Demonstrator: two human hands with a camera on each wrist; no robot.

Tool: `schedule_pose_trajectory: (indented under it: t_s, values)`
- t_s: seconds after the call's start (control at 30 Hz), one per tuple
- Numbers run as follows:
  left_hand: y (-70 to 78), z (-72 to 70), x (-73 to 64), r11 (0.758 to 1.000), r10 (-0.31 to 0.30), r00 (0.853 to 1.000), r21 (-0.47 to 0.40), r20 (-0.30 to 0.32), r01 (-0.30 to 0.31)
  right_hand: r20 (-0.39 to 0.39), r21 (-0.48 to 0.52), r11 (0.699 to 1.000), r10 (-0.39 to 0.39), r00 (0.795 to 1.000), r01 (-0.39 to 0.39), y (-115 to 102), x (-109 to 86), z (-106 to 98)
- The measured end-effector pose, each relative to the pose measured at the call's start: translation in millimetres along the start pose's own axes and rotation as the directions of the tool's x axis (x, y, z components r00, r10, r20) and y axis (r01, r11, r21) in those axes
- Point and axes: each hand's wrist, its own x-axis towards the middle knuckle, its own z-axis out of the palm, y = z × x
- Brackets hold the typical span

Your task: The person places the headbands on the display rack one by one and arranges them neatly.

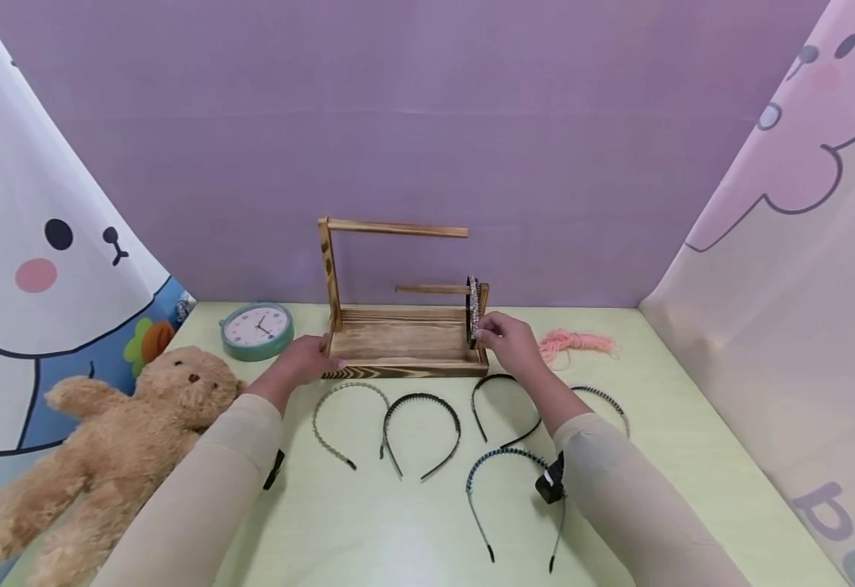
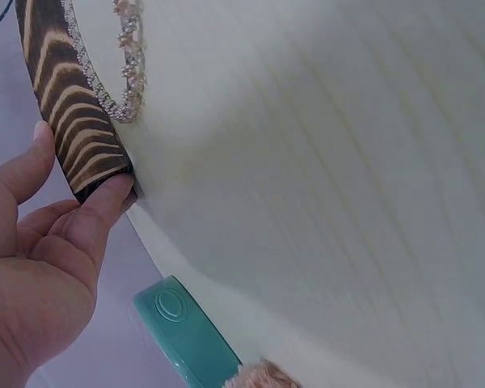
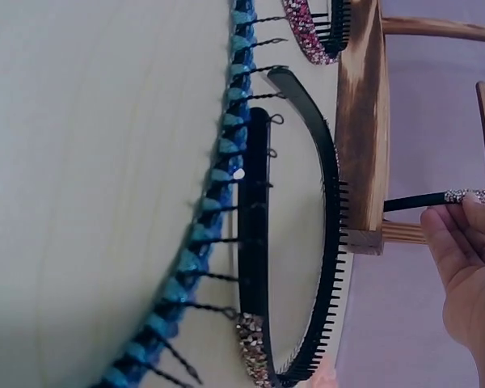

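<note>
My left hand grips the left end of a wooden rack, thumb and fingers at its corner in the left wrist view. The rack has a shallow tray and two horizontal bars, one high and one lower. A black headband with glitter hangs upright over the lower bar near its right post. My right hand pinches this headband low on its near side. In the right wrist view, thumb and fingers hold it where the glitter meets its black end.
Several headbands lie in front of the rack, among them a pale beaded one, a black toothed one and a blue braided one. A round teal clock and a teddy bear are left; pink yarn lies right.
</note>
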Motion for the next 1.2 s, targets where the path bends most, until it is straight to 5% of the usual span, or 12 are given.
schedule_pose_trajectory:
  t_s: [0.33,0.93,1.2]
  values:
    - [0.5,0.8,1.3,1.0,0.004,1.0,0.023,0.007,-0.004,0.034,0.068,0.995,0.073,0.997,-0.075,5,0.9,-1]
    - [2.9,-1.9,1.2,0.998,0.008,1.0,0.058,0.02,-0.009,0.08,-0.005,0.997,0.082,0.993,-0.082,2,-2.8,-15]
    - [2.8,-2.2,-0.1,0.998,0.009,1.0,0.061,0.015,-0.01,0.103,-0.112,0.991,0.078,0.992,-0.066,-9,-16.3,-33]
